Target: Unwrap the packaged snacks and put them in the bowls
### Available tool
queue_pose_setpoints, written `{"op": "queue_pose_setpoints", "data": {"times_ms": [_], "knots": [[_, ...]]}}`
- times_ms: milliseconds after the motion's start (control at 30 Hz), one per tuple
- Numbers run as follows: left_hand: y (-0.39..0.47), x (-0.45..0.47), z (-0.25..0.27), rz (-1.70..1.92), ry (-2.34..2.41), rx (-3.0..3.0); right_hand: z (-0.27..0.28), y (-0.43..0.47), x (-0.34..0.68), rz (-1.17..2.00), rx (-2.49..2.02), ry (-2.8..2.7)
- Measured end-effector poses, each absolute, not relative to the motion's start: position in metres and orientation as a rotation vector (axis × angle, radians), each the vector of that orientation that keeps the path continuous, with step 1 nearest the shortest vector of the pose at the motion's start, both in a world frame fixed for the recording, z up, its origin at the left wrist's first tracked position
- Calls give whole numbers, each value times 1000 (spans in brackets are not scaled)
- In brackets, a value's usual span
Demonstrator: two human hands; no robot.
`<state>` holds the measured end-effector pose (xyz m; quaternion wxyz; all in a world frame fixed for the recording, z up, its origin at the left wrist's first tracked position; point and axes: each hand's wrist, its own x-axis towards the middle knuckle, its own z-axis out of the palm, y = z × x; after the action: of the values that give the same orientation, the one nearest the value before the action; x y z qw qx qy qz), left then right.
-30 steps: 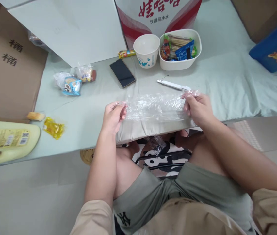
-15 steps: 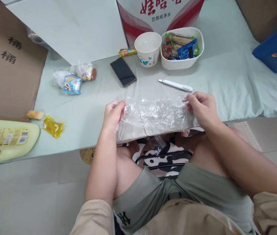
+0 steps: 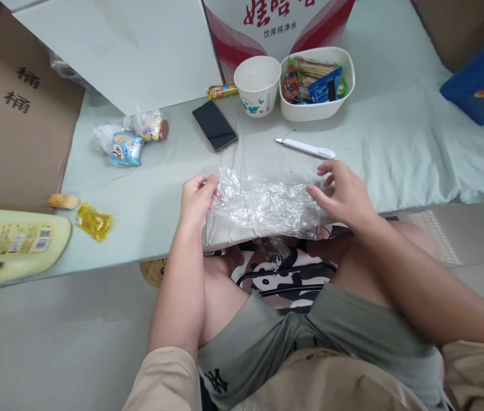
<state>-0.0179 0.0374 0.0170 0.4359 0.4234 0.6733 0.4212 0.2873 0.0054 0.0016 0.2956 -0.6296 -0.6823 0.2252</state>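
Observation:
A crinkled sheet of clear plastic film stretches over the front edge of the cloth-covered table. My left hand pinches its left end between thumb and fingers. Close to the film's right end, my right hand has its thumb and fingers apart, holding nothing. Behind the film lies a white utility knife, its tip pointing left. A dark phone rests farther back, left of the knife.
A paper cup and a white tub of packaged snacks stand at the back. Wrapped snacks, a yellow wrapper and a pale yellow jug sit at left. A blue box is at far right.
My right hand has let go of the film's right end and its fingers have spread. That end has sagged downward. The left hand keeps its pinch.

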Motion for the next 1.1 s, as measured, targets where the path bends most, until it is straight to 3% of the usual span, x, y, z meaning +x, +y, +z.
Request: {"op": "queue_pose_setpoints", "data": {"times_ms": [167, 567, 933, 1100], "knots": [[38, -16, 18, 1019, 1677, 1076, -11, 14, 284, 399, -1601, -2056], [41, -24, 18, 1114, 1582, 966, 16, 2, 290, 789, -1723, -1816], [43, -29, -2, 988, 1767, 1387, 27, -7, 292, 879, -1986, -2180], [46, -27, -1, 973, 1833, 1566, 34, -7, 302, 848, -2044, -1973]]}}
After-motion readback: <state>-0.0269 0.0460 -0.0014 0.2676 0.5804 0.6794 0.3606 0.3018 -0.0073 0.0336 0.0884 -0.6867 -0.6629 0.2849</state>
